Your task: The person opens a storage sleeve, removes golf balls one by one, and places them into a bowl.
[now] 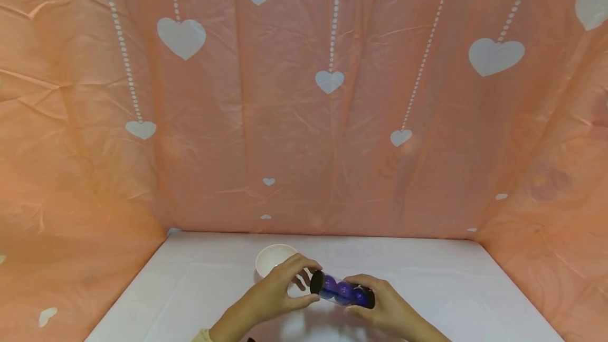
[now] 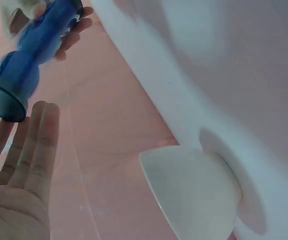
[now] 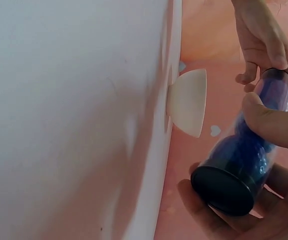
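Note:
A clear tube [image 1: 343, 290] with black end caps and several purple-blue balls inside is held tilted above the white table. My right hand [image 1: 383, 306] grips its lower right end, thumb on one side and fingers wrapped under it, as the right wrist view shows. The left hand [image 1: 277, 290] pinches the black cap [image 1: 316, 282] at the other end between thumb and fingertips. In the left wrist view, the remaining fingers of that hand [image 2: 24, 185] stretch out past the cap. Both caps are on the tube [image 3: 246, 150].
A white bowl [image 1: 272, 257] stands on the table [image 1: 427, 263] behind my left hand. Pink-orange sheeting [image 1: 285, 136] with white hearts rises at the back and both sides. A small dark object [image 1: 250, 339] shows at the bottom edge of the head view.

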Motion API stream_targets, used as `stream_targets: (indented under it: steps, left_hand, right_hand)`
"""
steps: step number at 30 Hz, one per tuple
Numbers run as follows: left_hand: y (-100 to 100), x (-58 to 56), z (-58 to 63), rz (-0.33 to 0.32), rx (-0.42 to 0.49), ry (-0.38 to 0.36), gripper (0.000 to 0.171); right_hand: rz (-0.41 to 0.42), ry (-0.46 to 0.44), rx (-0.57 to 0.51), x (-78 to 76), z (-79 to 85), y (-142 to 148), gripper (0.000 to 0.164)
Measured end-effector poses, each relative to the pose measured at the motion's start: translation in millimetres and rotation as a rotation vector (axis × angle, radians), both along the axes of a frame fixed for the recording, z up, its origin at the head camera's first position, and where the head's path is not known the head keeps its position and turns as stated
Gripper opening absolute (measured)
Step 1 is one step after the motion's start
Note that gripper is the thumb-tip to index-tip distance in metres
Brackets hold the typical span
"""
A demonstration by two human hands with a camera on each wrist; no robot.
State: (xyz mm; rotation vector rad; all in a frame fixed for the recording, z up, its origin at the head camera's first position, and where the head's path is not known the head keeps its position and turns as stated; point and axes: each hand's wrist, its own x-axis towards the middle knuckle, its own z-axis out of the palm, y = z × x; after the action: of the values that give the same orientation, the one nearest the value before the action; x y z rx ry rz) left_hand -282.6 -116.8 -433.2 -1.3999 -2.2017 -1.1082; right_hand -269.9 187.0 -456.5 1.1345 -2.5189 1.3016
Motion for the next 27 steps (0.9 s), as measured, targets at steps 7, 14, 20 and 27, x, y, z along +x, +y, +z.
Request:
stream_targets:
  steps: [7,14,20,27]
  left_hand:
    - [-0.7,0.5,0.0,0.024,0.003,0.055,0.051]
    - [-0.9,0.9,-0.3,-0.037,0.032,0.025,0.045]
    - [-1.4,-0.5,-1.9,-0.065,0.039,0.001,0.045]
    - [-1.6,-3.2,-2.4,-0.105,0.056,-0.008,0.046]
  right_hand:
    - [-0.004,0.025,0.011,-1.2,1.2,-0.8,0.044]
    - [0.050,0.002,0.017,0.5,2.0,0.6,0.048]
    - [0.071,-0.005,0.042,-0.2,2.7,3.4,0.050]
    - [0.089,-0.078,0.027,0.8,-0.7,3.9,0.053]
